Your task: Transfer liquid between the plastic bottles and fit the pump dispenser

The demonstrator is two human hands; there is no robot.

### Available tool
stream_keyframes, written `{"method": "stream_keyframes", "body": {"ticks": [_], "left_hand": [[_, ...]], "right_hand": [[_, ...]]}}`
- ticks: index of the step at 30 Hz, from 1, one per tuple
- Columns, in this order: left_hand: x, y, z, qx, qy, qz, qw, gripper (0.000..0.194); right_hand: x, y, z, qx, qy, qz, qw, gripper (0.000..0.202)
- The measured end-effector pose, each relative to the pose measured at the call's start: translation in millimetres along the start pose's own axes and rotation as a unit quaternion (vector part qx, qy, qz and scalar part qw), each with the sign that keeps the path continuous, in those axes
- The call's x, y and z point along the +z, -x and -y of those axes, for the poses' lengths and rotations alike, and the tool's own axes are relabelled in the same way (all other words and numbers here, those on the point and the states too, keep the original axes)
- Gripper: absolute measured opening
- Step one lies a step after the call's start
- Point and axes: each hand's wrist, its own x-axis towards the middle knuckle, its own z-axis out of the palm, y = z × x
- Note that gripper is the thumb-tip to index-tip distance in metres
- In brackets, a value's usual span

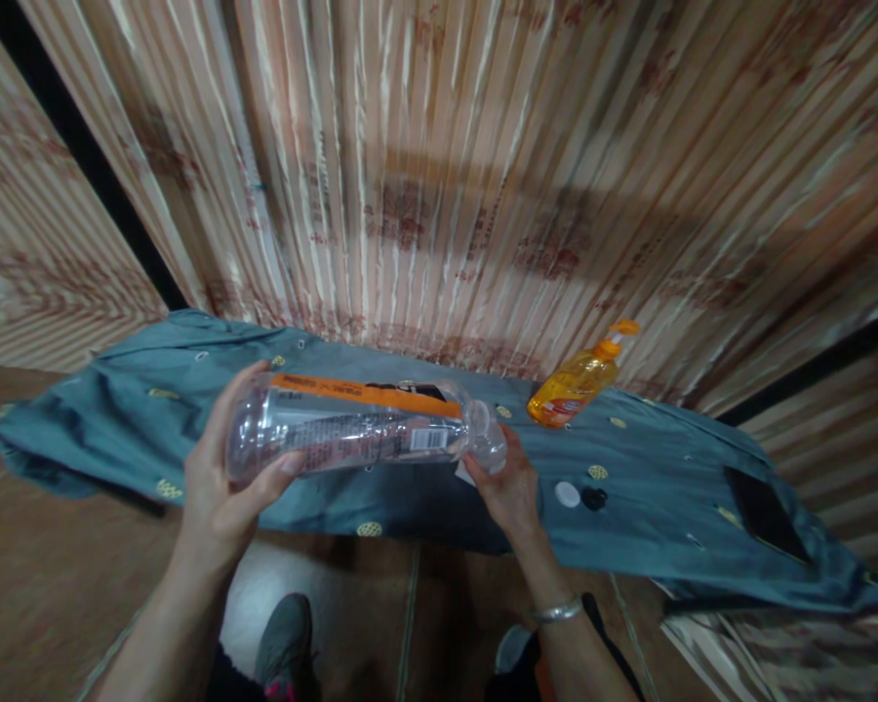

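Note:
A clear plastic bottle with an orange band and a barcode on its label lies sideways in the air between my hands. My left hand wraps round its base, thumb on the near side. At the other end, my right hand grips the clear neck or cap end; the fingertips are partly hidden there. Something small and white shows beside those fingers, too indistinct to name. Behind and to the right, a pump bottle of orange liquid stands on the cloth-covered table.
A teal cloth with yellow pineapple prints covers the narrow table. Right of my right hand lie a white disc and a small black object. A black phone-like slab rests at the right end. A pleated curtain hangs behind.

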Motion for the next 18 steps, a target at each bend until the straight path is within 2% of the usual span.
{"method": "stream_keyframes", "body": {"ticks": [5,18], "left_hand": [[0.5,-0.9,-6.3,-0.039,0.058,-0.004,0.998,0.089],[1.9,0.6,-5.9,-0.046,0.072,0.003,0.996,0.090]], "right_hand": [[-1.2,0.5,2.0,0.007,-0.010,0.004,1.000,0.057],[-3.1,0.5,6.4,0.017,-0.027,0.007,0.999,0.059]]}}
